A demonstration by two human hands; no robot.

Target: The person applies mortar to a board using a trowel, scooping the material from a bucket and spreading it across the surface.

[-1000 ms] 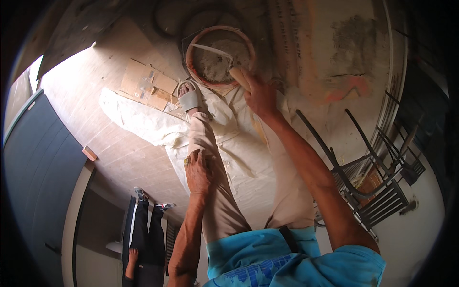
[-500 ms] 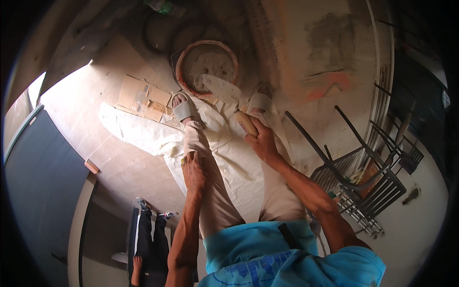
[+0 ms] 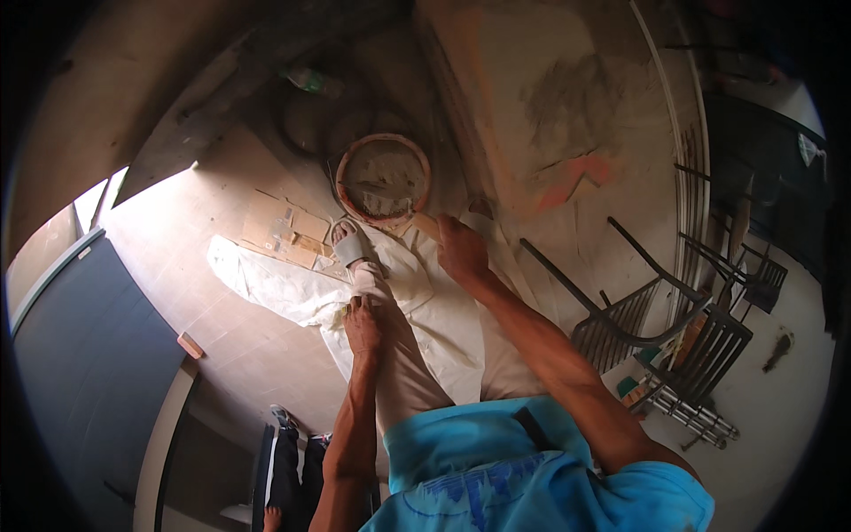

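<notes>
My right hand is closed around the wooden handle of a trowel. The handle points at the near right rim of a round reddish basin. Grey wet mortar fills part of the basin, and the trowel's blade is hard to make out against it. Against my left trouser leg, below the knee, rests my left hand with its fingers curled. A small yellowish bit shows at those fingers, too little to name.
A white sheet lies under my feet, with flattened cardboard beside it. Metal chairs stand at the right. A large board with an orange mark is at the far right. Another person's legs show at lower left.
My right hand has moved forward, carrying the trowel from above the sheet to the basin's rim. The blade, plain before, now merges with the mortar. My left hand stays on the leg.
</notes>
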